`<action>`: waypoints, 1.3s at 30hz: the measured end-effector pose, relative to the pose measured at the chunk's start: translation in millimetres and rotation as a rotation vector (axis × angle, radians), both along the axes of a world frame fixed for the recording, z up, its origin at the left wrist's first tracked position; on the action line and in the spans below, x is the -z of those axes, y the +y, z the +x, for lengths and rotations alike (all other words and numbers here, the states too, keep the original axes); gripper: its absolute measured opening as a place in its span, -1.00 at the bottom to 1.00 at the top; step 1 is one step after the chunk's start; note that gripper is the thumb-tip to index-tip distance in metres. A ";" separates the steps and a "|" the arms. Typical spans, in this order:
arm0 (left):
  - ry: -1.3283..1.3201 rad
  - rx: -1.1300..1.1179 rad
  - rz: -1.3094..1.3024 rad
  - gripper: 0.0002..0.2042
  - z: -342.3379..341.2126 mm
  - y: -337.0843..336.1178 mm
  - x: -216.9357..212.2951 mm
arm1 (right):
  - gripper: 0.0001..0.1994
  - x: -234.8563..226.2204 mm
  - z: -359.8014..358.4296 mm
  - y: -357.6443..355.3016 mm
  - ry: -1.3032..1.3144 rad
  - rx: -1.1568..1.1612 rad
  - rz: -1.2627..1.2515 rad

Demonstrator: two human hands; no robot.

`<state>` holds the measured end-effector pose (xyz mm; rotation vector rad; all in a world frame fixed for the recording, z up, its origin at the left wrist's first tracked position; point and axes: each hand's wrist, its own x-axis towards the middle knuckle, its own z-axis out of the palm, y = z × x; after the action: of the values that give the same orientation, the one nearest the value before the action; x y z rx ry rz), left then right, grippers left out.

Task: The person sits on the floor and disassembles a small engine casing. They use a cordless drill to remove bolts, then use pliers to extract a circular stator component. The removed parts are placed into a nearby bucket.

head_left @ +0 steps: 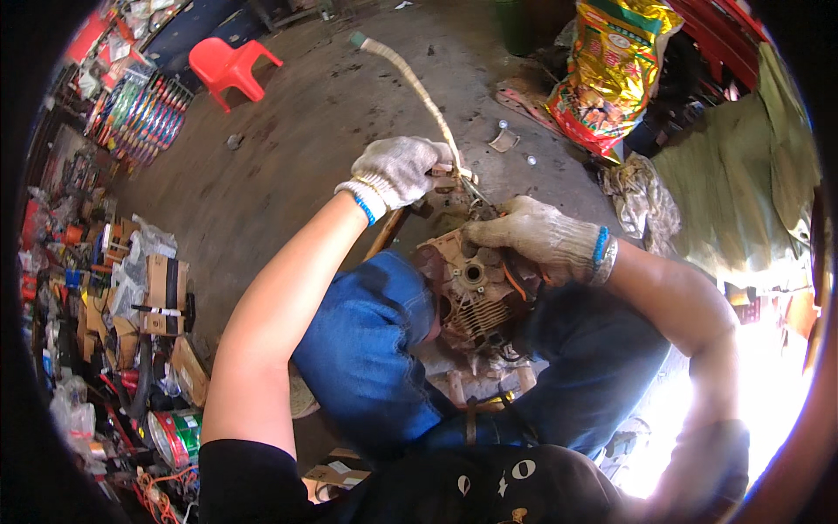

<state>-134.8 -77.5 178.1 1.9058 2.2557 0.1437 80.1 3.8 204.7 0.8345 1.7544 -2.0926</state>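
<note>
A rusty small engine block (471,293) rests between my knees, which are in blue jeans. My right hand (537,237), in a knit work glove, lies on top of the engine and grips it. My left hand (397,170), also gloved, is closed around a long tool (417,87) with a pale taped handle. The handle rises up and away from me, and the metal tip meets the engine's top beside my right fingers. Small wires and an orange lead (513,281) sit under my right hand.
Bare concrete floor (288,148) lies ahead. A red plastic chair (229,66) stands at the far left, shelves and boxes of spare parts (113,288) crowd the left side, a yellow-red bag (611,70) and a green tarp (742,183) lie at the right. Small metal parts (504,138) lie on the floor.
</note>
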 end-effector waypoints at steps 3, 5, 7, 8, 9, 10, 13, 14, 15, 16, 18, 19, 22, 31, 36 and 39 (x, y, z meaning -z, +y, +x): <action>0.005 -0.004 -0.065 -0.74 -12.4 3.1 7.5 | -0.76 3.5 -5.9 -5.6 -0.016 0.093 -0.232; -0.029 0.047 -0.014 -0.73 -20.1 2.1 12.9 | -0.63 6.3 -9.7 -8.8 -0.017 0.094 -0.142; -0.136 -0.006 -0.043 -0.78 -27.3 2.5 17.7 | -0.64 7.4 -10.2 -10.2 -0.031 0.091 -0.188; -0.077 0.022 -0.028 -0.77 -29.6 2.5 20.2 | -0.64 7.7 -10.7 -11.5 -0.042 0.081 -0.180; -0.049 0.029 -0.031 -0.75 -32.5 2.9 21.5 | -0.64 7.4 -10.4 -12.6 -0.052 0.073 -0.173; -0.008 0.052 -0.018 -0.70 -34.8 2.6 22.5 | -0.64 6.7 -10.2 -13.9 -0.047 0.064 -0.172; -0.002 0.079 -0.011 -0.66 -39.2 2.9 22.3 | -0.66 3.7 -10.9 -19.1 -0.045 0.141 -0.337; -0.016 0.051 -0.039 -0.66 -39.6 3.6 21.6 | -0.67 2.3 -11.1 -20.3 -0.031 0.131 -0.351; 0.009 0.048 -0.044 -0.65 -40.0 3.5 20.6 | -0.67 0.6 -10.7 -20.5 -0.032 0.118 -0.365; 0.008 0.029 -0.062 -0.69 -39.3 4.0 19.9 | -0.67 -0.7 -10.5 -21.1 -0.020 0.091 -0.394; -0.037 0.008 -0.079 -0.68 -38.2 4.5 17.8 | -0.68 -2.0 -10.8 -22.5 -0.030 0.075 -0.329; -0.066 -0.008 -0.041 -0.68 -37.6 3.1 16.8 | -0.68 -2.0 -11.1 -23.9 -0.028 0.059 -0.304; -0.110 -0.006 -0.036 -0.66 -36.2 0.9 12.4 | -0.67 0.1 -11.7 -26.3 -0.035 0.129 -0.461; -0.114 -0.128 -0.214 -0.57 -12.5 -1.6 12.2 | -0.72 19.4 -8.3 -1.7 -0.019 0.064 -0.225; -0.332 -0.068 -0.132 -0.48 -0.7 -2.5 19.7 | -0.69 29.6 -10.9 7.3 -0.028 0.049 -0.147; -0.466 -0.080 -0.151 -0.48 -3.4 -1.6 22.2 | -0.69 30.0 -8.7 11.6 -0.026 0.076 -0.232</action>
<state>-138.2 -79.1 155.8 1.5154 1.9651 0.3744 71.3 15.3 174.8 0.8688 1.4518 -2.2679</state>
